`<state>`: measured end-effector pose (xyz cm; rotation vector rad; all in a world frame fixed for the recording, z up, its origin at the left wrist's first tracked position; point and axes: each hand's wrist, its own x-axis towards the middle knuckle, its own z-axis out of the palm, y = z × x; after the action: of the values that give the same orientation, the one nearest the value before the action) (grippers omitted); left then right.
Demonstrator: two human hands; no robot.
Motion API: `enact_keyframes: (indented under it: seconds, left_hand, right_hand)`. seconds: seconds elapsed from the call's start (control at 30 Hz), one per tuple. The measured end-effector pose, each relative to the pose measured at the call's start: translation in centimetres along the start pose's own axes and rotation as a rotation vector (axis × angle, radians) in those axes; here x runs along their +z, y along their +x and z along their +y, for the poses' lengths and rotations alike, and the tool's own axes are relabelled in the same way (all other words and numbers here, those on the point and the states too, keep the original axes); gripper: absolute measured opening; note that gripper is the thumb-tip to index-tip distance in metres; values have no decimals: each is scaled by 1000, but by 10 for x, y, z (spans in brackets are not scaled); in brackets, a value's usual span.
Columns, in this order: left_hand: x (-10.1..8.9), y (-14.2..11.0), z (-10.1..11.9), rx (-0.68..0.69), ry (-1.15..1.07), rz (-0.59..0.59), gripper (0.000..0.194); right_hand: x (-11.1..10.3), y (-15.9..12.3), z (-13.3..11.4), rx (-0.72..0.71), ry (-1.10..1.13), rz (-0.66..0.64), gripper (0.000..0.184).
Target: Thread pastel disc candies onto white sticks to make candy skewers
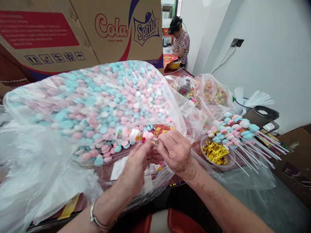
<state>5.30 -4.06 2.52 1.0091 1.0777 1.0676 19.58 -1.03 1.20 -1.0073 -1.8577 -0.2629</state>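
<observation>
Meeting over the table edge, the two hands nearly touch: the left hand [139, 160], its wrist ringed by a bracelet [94, 216], slants up with thumb and fingers closed around one end of a candy stick [132, 134]. The right hand [176, 152] is knuckles-up, fingers curled beside that end; whether they grip it cannot be told. Blurred, the stick shows pink, white and multicoloured pieces. It lies just beyond the left fingers, its long axis nearly level and crosswise, the far end pointing left of the hands, before the bag of candies [109, 103].
</observation>
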Motion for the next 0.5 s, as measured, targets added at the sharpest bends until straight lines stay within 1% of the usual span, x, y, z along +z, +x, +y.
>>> enact_keyframes:
  seconds: [0.03, 0.07, 0.13, 0.2, 0.27, 0.3, 0.33, 0.37, 0.43, 0.47, 0.5]
  left_hand:
    - [-5, 3, 3, -74, -114, -50, 21]
    - [-12, 6, 5, -113, -180, -99, 19]
    - [-24, 11, 7, -120, -237, -159, 21]
    - [-33, 13, 6, -125, -290, -142, 20]
    - [-39, 13, 5, -200, -353, -120, 24]
    - [-41, 12, 5, -216, -359, -104, 27]
    - [-43, 10, 6, -195, -335, -78, 29]
    - [-43, 7, 6, -138, -282, -53, 30]
    - [-43, 1, 6, 21, -122, -24, 31]
    - [-42, -1, 6, 56, -40, -35, 30]
    - [-40, -3, 6, 25, 20, -75, 32]
  right_hand:
    - [0, 1, 0, -30, 6, 4, 24]
    - [0, 1, 1, -52, 15, 4, 24]
    - [-1, 4, 4, -85, 42, 7, 24]
    - [-3, 6, 7, -123, 86, -6, 20]
    - [-5, 6, 7, -181, 115, -17, 16]
    - [-4, 5, 7, -214, 116, -22, 13]
    - [-3, 4, 7, -245, 107, -25, 12]
    - [-2, 3, 6, -270, 90, -25, 11]
    - [1, 2, 5, -286, 41, -34, 10]
    - [2, 3, 4, -279, 20, -40, 11]
    - [3, 4, 3, -258, 10, -45, 13]
